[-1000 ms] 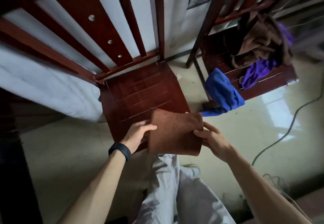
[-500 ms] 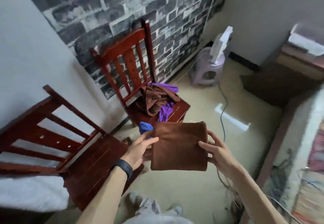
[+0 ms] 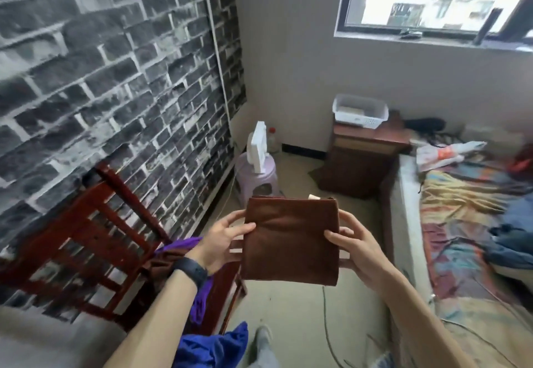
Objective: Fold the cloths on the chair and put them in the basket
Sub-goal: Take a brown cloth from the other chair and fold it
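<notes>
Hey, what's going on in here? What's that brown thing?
A person is tidying up cloths. The left hand and the right hand pinch a folded brown cloth by its sides, up in the air. A purple cloth lies unfolded on the red chair, and a blue cloth is bunched up just below it. The white basket sits across the room on a wooden cabinet. The brown cloth is not in it yet.
</notes>
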Action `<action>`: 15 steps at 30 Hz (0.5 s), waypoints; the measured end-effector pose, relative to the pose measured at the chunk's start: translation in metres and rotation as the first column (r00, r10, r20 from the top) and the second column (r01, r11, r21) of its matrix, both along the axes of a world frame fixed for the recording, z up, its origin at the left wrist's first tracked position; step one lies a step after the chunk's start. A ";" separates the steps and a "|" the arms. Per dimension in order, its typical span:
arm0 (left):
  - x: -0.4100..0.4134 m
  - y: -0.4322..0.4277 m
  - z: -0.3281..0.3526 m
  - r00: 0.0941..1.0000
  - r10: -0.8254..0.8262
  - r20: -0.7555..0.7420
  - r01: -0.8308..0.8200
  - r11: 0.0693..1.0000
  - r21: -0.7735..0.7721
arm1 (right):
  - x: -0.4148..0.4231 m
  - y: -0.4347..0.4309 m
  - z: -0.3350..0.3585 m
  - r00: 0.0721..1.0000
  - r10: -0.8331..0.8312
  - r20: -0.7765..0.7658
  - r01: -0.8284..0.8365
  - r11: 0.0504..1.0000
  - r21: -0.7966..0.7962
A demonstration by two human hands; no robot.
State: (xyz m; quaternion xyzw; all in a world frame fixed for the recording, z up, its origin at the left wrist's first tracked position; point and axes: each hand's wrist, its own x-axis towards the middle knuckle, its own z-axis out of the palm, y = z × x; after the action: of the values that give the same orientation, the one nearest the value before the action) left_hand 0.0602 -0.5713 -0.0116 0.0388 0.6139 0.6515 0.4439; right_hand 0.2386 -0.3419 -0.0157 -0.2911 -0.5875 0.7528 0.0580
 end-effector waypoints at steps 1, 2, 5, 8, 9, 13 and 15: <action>-0.015 0.020 0.002 1.000 -0.022 -0.015 0.022 1.000 -0.002 | -0.011 0.016 0.003 1.000 -0.023 -0.008 0.023 1.000 0.004; -0.031 0.040 0.003 0.999 -0.048 -0.025 0.048 0.999 -0.001 | -0.022 0.032 0.005 0.999 -0.045 -0.018 0.045 0.999 0.008; -0.083 0.104 0.008 0.992 -0.119 -0.036 0.120 0.993 0.013 | -0.060 0.082 0.012 0.993 -0.112 -0.043 0.113 0.993 0.022; -0.131 0.171 0.012 0.985 -0.174 -0.019 0.175 0.984 0.029 | -0.095 0.132 0.015 0.982 -0.183 -0.037 0.184 0.982 0.035; -0.147 0.192 0.011 0.982 -0.191 -0.014 0.191 0.980 0.051 | -0.105 0.148 0.015 0.977 -0.210 -0.030 0.211 0.977 0.035; -0.194 0.271 0.011 0.966 -0.260 0.010 0.260 0.965 0.042 | -0.139 0.211 0.014 0.954 -0.301 -0.006 0.301 0.954 0.012; -0.216 0.311 0.008 0.957 -0.288 0.020 0.287 0.957 0.037 | -0.156 0.244 0.012 0.943 -0.332 0.001 0.332 0.943 -0.002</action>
State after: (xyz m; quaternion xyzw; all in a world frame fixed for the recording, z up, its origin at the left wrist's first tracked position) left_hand -0.1553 -0.2599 -0.0035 0.1270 0.5851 0.5908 0.5408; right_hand 0.0824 -0.0982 -0.0033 -0.3863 -0.5291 0.7329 0.1835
